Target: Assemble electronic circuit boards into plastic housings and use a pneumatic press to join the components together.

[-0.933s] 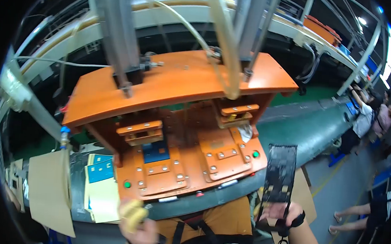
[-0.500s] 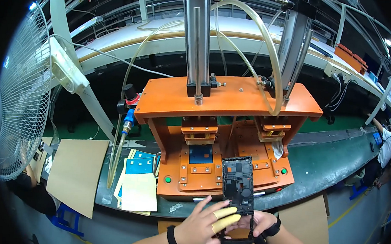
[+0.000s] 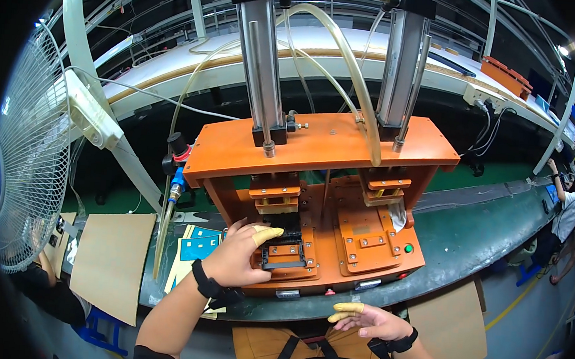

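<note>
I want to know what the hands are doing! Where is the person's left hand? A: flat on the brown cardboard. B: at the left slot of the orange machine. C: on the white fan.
B: the left hand reaches into the left slot of the orange machine.

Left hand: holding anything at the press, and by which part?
Left hand grips nothing visibly; its fingertips rest on the black frame in the orange press's left nest. Right hand is open, empty.

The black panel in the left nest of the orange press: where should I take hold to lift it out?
Grip the black panel by its near edge, coming from the front. The press head hangs just above and the left hand covers its left side. A hedged judgement.
</note>
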The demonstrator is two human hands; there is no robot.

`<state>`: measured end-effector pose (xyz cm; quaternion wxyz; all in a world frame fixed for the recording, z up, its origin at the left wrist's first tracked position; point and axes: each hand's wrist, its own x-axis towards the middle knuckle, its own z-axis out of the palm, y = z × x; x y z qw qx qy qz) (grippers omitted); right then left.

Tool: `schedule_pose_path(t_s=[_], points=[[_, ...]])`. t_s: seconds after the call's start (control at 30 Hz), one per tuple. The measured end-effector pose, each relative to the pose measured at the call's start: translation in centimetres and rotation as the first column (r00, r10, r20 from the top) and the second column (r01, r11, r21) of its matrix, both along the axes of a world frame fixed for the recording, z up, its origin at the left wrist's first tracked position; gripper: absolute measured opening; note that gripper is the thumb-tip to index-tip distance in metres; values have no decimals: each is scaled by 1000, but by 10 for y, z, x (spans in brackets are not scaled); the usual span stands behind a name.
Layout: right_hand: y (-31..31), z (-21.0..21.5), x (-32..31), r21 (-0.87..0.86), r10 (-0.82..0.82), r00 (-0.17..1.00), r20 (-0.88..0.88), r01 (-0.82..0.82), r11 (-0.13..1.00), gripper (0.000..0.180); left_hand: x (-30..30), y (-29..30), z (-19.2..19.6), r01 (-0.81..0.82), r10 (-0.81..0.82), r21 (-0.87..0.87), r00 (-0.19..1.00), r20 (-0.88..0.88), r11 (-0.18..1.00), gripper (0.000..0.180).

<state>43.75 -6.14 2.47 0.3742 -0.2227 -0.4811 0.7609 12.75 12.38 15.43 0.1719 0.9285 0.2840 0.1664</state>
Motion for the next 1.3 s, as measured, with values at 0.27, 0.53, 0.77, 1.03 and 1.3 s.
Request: schedule_pose_path(t_s=[0.27, 0.53, 0.77, 1.03, 1.3], points=[[-15, -11, 8, -32, -77, 994, 73, 79, 996, 65, 0, 9, 3, 56, -67, -113, 993, -95, 992, 72], [-7, -14, -5, -1, -16, 988, 153, 17, 1000, 62, -35, -11, -31, -45, 30, 75, 980, 197, 996, 83], [2, -13, -15, -15, 34, 977, 209, -31, 999, 63, -71, -55, -76, -299, 244, 175, 929, 278, 938, 77], [30, -5, -61, 27, 161, 952, 262, -174, 984, 65, -77, -71, -89, -269, 254, 134, 959, 123, 954, 88], [33, -20, -79, -100, 194, 958, 209, -176, 979, 60, -120, -112, -129, -539, 539, 50, 824, -175, 841, 78]])
